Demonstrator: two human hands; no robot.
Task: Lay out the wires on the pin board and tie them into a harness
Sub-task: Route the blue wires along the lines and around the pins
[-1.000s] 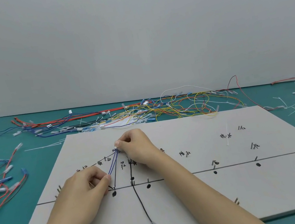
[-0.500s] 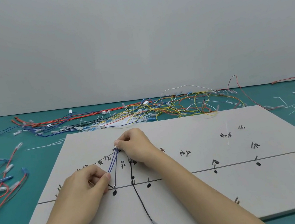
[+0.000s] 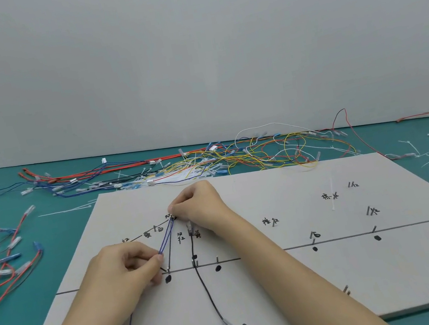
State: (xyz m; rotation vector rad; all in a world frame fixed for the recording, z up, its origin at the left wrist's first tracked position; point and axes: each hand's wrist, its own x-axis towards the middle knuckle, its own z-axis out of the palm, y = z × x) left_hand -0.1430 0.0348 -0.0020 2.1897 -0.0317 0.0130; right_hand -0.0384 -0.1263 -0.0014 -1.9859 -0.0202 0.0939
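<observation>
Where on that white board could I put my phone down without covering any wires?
The near right of the board, below the drawn line and right of the black wire, looks bare apart from one small pin. The far right corner is mostly open too. It is crowded around the left hand, the right hand and the blue wire.

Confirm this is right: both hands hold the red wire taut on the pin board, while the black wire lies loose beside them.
Not quite: the wire held between the left hand and right hand is blue, not red, as the head view shows. The rest stands: it runs taut over the pin board, and the black wire lies loose beside them.
</observation>
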